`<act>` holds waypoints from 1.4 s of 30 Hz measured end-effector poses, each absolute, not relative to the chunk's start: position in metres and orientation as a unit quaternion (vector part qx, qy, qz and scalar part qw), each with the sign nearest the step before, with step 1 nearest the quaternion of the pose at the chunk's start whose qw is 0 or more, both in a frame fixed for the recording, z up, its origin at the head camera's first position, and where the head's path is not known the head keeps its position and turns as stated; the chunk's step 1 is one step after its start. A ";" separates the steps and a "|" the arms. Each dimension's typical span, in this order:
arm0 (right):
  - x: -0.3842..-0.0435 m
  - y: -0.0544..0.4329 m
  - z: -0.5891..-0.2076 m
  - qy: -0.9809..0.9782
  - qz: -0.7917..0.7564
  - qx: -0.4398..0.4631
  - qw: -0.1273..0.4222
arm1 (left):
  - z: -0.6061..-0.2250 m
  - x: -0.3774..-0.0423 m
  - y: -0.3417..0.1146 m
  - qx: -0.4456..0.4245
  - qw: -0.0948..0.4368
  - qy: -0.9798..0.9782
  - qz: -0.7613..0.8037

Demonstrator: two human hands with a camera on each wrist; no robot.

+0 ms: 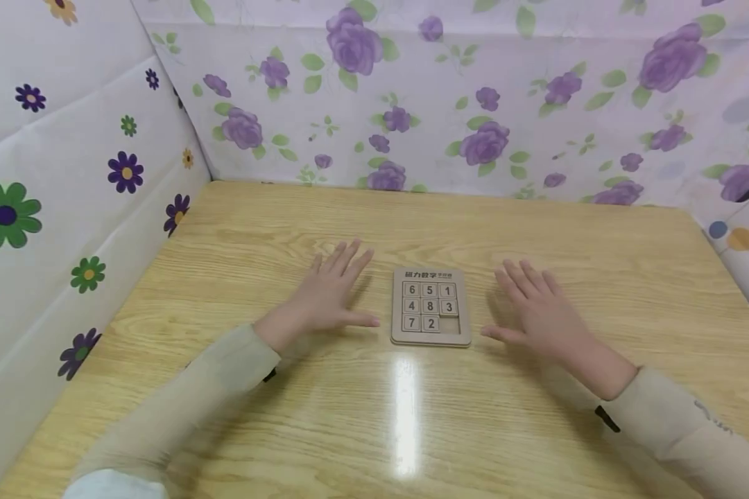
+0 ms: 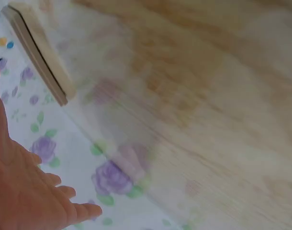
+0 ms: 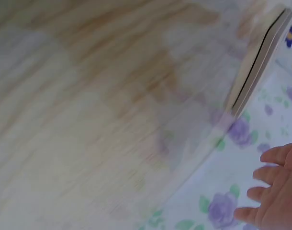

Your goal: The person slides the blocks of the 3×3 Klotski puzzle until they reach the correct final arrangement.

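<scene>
Head view: a flat number sliding puzzle [image 1: 430,305] lies just below and right of the frame's middle on a wood-grain tabletop [image 1: 324,423]. Its rows read 6 5 1, 4 8 3, then 7 2 and a vacant slot at lower right. On either side, the left hand [image 1: 329,296] and right hand [image 1: 546,313] have fingers extended and spread, both apart from the puzzle, thumbs nearest it. Purple-flowered cloth [image 1: 437,90] spans the frame's top.
</scene>
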State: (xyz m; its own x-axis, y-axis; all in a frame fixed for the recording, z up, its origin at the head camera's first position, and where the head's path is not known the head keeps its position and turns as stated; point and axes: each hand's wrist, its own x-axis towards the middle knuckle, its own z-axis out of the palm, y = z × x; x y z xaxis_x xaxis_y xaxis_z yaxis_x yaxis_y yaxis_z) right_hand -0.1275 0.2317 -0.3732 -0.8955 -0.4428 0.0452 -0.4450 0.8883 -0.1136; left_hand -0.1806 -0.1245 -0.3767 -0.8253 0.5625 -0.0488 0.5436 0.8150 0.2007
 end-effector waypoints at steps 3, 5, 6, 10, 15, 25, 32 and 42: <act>-0.125 0.221 -0.374 -0.963 0.050 0.265 0.021 | -0.378 -0.182 -0.115 0.315 0.055 0.944 0.082; -0.123 0.214 -0.375 -0.956 0.047 0.289 0.027 | -0.379 -0.183 -0.108 0.329 0.058 0.940 0.076; -0.122 0.210 -0.375 -0.952 0.048 0.300 0.028 | -0.379 -0.183 -0.105 0.334 0.060 0.938 0.076; -0.118 0.196 -0.377 -0.939 0.051 0.339 0.021 | -0.380 -0.183 -0.094 0.344 0.072 0.933 0.074; -0.113 0.183 -0.381 -0.923 0.058 0.380 -0.006 | -0.384 -0.184 -0.084 0.346 0.092 0.931 0.075; -0.108 0.170 -0.389 -0.902 0.066 0.423 -0.061 | -0.387 -0.185 -0.074 0.340 0.154 0.926 0.058; -0.109 0.170 -0.390 -0.901 0.068 0.422 -0.073 | -0.386 -0.186 -0.073 0.328 0.177 0.927 0.055; -0.109 0.170 -0.389 -0.902 0.070 0.419 -0.080 | -0.385 -0.186 -0.071 0.318 0.192 0.927 0.047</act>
